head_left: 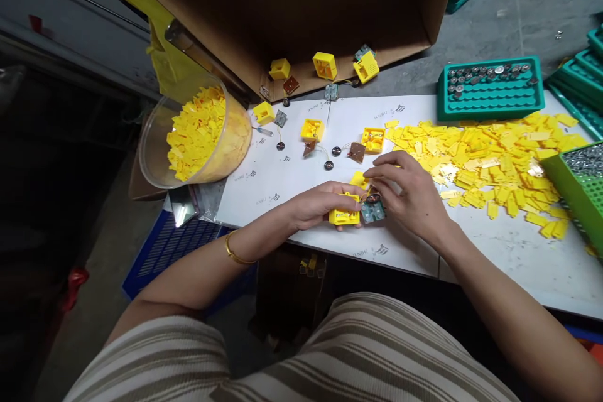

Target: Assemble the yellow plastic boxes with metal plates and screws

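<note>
Yellow housing (345, 218) sits just below right of frame centre, grasped by the fingers of your left hand (316, 206); your right hand (417, 200) curls its fingers beside a grey-green circuit board (374, 212), grip unclear.

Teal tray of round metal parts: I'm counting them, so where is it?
The teal tray sits at the head view's upper right, just beyond the loose yellow pieces.

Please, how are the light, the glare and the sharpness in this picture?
Head view: deep shadow inside the cardboard box and along the far left; head view: small glare spots on some loose yellow pieces; head view: left hand and right hand fairly sharp, fine details between them hard to read.
</note>
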Tool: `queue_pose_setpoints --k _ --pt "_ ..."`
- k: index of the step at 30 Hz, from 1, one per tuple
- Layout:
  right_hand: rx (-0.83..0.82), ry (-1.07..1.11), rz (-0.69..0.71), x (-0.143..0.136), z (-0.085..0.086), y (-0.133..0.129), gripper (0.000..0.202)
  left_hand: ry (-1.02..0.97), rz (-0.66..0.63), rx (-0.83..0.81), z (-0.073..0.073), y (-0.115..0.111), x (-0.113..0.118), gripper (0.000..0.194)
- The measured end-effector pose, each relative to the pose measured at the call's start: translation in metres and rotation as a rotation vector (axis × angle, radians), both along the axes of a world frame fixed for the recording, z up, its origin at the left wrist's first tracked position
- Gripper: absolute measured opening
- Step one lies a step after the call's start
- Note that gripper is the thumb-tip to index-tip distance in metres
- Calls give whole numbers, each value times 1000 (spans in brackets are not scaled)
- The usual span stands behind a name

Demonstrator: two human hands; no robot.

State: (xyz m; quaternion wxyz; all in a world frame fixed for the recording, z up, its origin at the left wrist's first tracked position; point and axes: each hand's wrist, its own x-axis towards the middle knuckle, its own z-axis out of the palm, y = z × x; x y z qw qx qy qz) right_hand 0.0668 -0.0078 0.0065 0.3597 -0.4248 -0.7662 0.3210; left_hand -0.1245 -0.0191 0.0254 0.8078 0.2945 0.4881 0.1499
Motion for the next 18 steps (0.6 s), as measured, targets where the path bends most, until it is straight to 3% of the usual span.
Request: queue_pose_setpoints --k 2,6,9,15,18 --pt "-51 46 -40 4 1 -4 15 -43 35 -31 0 -2 0 27" --pt "-166 28 54 11 4 -13 24 -18 81 -8 4 -4 1 29" --pt "-276 38 58 12 2 -15 17 53 88 26 7 -5 3 34" --pt "-740 352 37 9 -3 -16 21 282 -36 379 12 -7 2 33" --pt "-838 468 34 7 -5 -17 27 356 -110 433 14 -7 1 30"
